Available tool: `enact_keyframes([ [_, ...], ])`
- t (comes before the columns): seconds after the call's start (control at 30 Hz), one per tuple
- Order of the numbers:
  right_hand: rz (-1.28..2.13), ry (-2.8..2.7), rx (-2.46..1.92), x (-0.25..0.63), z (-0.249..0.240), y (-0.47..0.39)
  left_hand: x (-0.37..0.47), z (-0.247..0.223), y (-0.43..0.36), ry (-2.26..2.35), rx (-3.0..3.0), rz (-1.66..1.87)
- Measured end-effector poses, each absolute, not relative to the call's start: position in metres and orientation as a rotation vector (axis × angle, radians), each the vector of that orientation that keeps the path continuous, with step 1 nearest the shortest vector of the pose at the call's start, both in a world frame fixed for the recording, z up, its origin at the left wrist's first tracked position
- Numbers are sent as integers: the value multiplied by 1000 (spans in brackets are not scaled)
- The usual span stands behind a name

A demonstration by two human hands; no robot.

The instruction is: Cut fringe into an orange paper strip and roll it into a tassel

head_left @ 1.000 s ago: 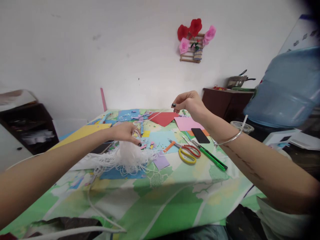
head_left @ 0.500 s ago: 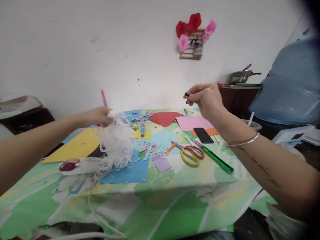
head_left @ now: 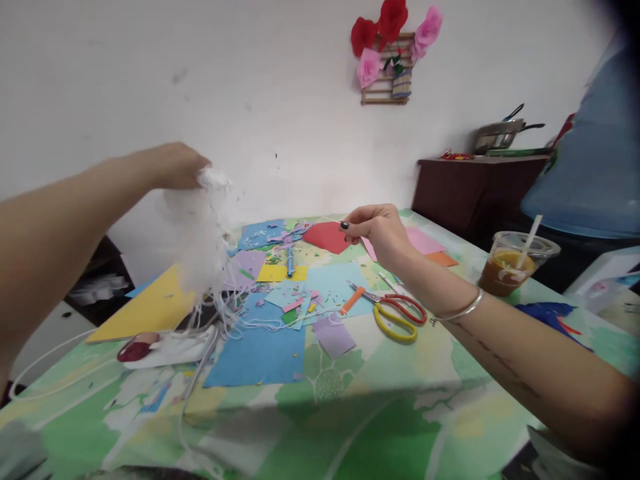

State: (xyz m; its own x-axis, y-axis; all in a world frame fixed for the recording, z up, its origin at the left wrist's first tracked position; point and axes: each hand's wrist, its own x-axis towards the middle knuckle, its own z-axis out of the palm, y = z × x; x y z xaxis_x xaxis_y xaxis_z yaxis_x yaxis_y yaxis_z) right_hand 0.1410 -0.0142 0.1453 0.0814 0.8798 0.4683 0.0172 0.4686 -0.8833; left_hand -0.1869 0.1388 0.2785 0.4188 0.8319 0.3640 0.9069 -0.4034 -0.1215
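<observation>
Raised above the table on the left, my left hand [head_left: 183,167] is closed on the top of a loose tangle of white string [head_left: 193,247]. The tangle is blurred and hangs down to the table; strands trail across the blue paper [head_left: 265,353]. My right hand [head_left: 373,230] is closed in a pinch over the red paper [head_left: 327,237], with a thin white strand running left from its fingertips. Scissors [head_left: 400,317] with one yellow and one red handle lie below my right forearm. A purple paper square [head_left: 334,335] lies left of them.
A white glue gun [head_left: 165,350] with a dark red part lies at left by yellow paper [head_left: 150,300]. A blue pen [head_left: 290,261] lies among paper scraps. At right stands a lidded drink cup [head_left: 517,263] with a straw, beside a large blue water bottle [head_left: 590,153].
My left hand has risen, lifting the string. The pink strip by it no longer shows. My right hand has moved lower and left. The view has shifted, revealing the drink cup.
</observation>
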Motion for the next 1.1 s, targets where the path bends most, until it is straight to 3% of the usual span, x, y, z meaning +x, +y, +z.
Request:
enact_keyframes([
  [0.1, 811, -1334, -902, 120, 145, -4, -185, 299, 158, -1389, -2253, -233],
  [0.2, 866, -1363, -946, 103, 132, 3, -187, 282, 167, -1342, -2232, -124],
  [0.43, 1103, -1547, -1209, 94, 54, 11, -198, 127, 159, -1298, -2548, 189],
  [0.6, 1153, -1591, -1403, 117, 21, 26, -171, 53, 140, -1155, -2763, 76],
  [0.9, 1060, -1561, -1625, 149, -23, 41, -81, -1, 146, -971, -3011, 3],
  [1.1, 1111, -1616, -1689, 149, -42, 38, -76, -2, 157, -1052, -3053, 52],
])
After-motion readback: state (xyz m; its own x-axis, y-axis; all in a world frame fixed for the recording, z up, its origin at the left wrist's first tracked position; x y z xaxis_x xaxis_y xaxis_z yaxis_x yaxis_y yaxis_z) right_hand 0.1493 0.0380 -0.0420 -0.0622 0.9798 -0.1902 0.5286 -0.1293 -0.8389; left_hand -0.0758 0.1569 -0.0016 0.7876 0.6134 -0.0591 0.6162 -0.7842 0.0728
